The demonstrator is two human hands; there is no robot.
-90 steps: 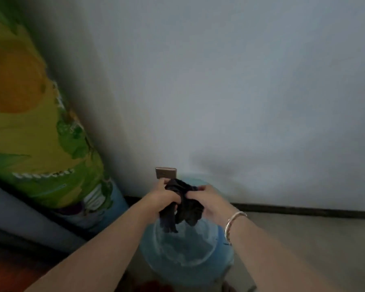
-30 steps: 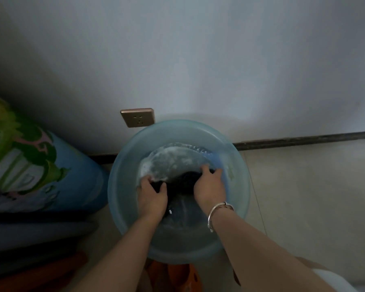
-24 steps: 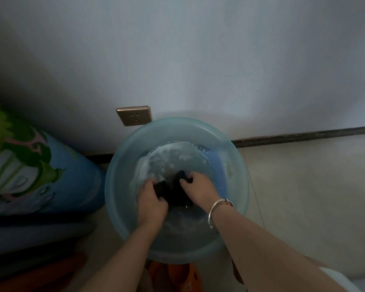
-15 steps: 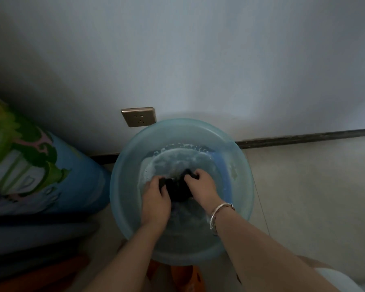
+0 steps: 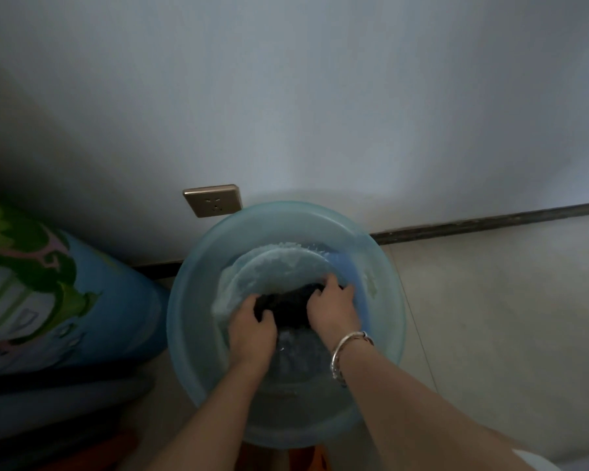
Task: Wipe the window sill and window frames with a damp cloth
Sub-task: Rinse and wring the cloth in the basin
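Observation:
A dark cloth lies bunched in foamy water inside a translucent blue basin on the floor by the wall. My left hand grips the cloth's left end, fingers curled into it. My right hand, with a silver bangle at the wrist, grips the right end, fingers dug into the fabric. Both hands are down in the basin, close together. No window sill or frame is in view.
A gold wall socket sits just above the basin's far rim. A colourful printed roll leans at the left over dark bundles. A dark skirting strip runs along the wall; pale floor spreads to the right.
Three seconds ago both hands held the cloth above the basin; since then they have plunged it into the water and keep kneading it, the foam shifting toward the far side.

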